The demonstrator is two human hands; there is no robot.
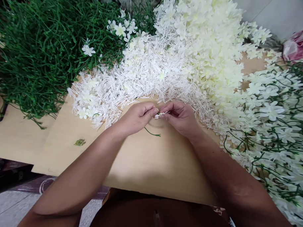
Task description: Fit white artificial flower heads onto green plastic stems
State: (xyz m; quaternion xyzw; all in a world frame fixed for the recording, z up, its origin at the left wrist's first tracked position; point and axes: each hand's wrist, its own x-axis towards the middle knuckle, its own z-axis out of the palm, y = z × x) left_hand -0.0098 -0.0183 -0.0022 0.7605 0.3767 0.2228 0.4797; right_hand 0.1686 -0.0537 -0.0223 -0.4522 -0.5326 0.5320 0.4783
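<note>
My left hand [136, 118] and my right hand [180, 117] meet over a tan board [148, 160], fingers pinched together. Between the fingertips sits a small white artificial flower [160, 114]. A thin green stem [152, 132] hangs from under my left hand and curves onto the board. Just beyond my hands lies a heap of white plastic stamen pieces [145, 74]. A big mound of loose cream-white flower heads [208, 42] rises behind it to the right.
A mass of bare green stems [40, 51] fills the far left. Finished white flowers on green stems [276, 122] are piled at the right. Something pink [297, 45] lies at the far right edge. A small green piece [79, 142] rests on the board's left.
</note>
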